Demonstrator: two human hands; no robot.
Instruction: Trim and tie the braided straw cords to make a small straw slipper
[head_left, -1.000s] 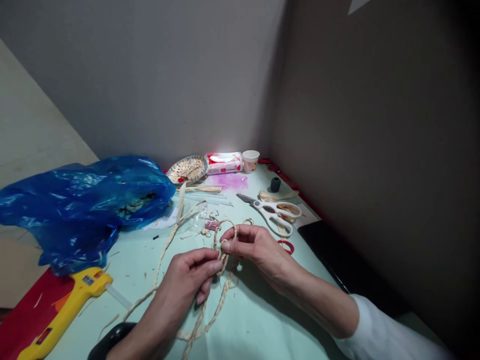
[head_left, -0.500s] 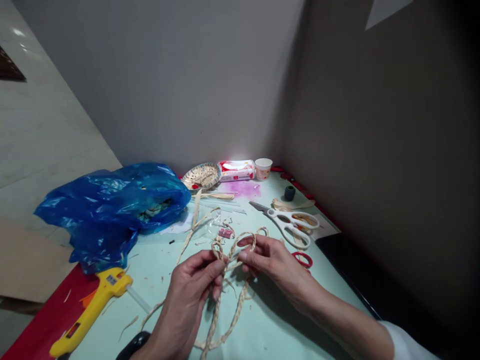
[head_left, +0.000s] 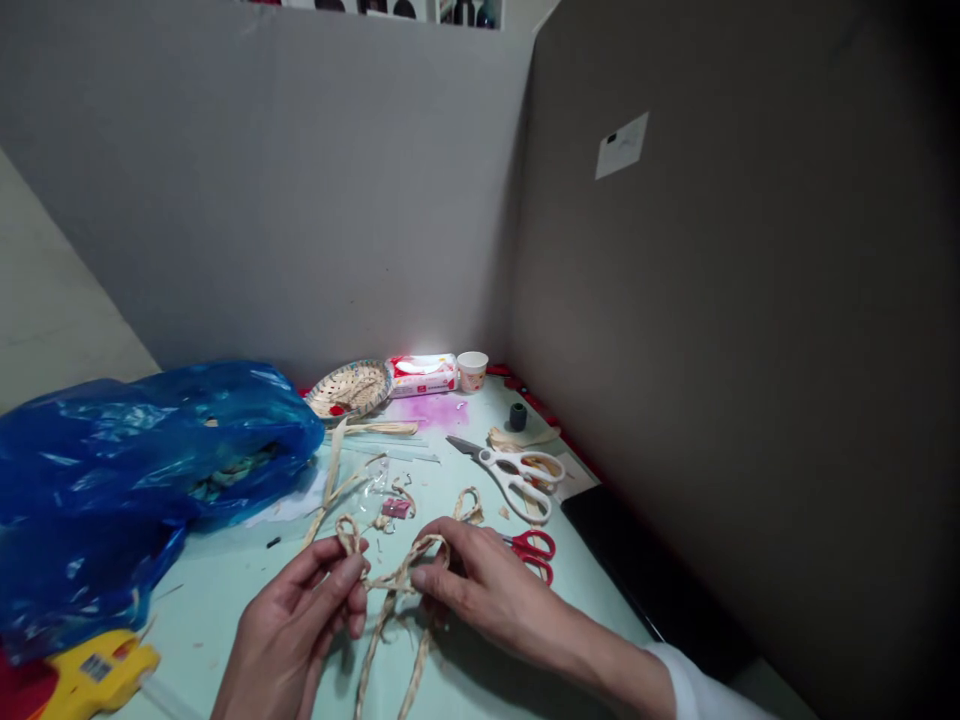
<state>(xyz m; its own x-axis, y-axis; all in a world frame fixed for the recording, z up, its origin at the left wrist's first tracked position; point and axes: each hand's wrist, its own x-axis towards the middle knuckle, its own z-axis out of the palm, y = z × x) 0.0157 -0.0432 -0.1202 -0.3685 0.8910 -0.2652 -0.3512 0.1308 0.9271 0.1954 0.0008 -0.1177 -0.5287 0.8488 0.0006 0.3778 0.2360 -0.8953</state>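
A braided straw cord [head_left: 390, 590] runs in loops between both hands over the pale green table [head_left: 225, 580]. My left hand [head_left: 300, 625] pinches one loop of the cord between thumb and fingers at the lower middle. My right hand [head_left: 480, 590] pinches a neighbouring loop just to its right. Loose ends of the cord trail down toward the table's near edge and up toward the back.
A blue plastic bag [head_left: 142, 470] fills the left side, with a yellow glue gun [head_left: 90, 680] below it. White scissors [head_left: 517, 470], small red scissors [head_left: 536, 550], a woven basket [head_left: 349, 388], a tissue pack [head_left: 424, 374], a paper cup [head_left: 472, 370] and grey partition walls lie behind and right.
The view has tilted up, so everything sits lower in the picture. My hands have drawn slightly apart and the cord is stretched between them.
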